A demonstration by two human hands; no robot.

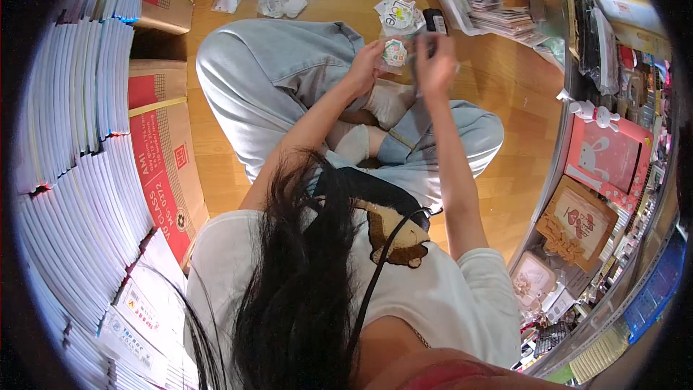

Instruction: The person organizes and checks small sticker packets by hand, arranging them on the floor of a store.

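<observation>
My left hand (366, 66) is closed on the edge of a small clear packet of stickers (395, 52) with a round, colourful design. Close by on the right, my right hand (437, 68) is smeared by motion, its fingers curled around a dark object (419, 54) whose kind I cannot make out. Just beyond the hands, a packet with "LOVE" lettering (399, 17) lies on the floor. A black item (434, 20) is beside it, partly behind my right hand.
Clear sticker packets (283, 0) lie in piles on the wooden floor (325, 11). A white bin (449, 0) holds many flat packets at the upper right. Stacked notebooks (79, 94) and red-brown cartons (162, 159) line the left; a shelf with frames (577, 220) borders the right.
</observation>
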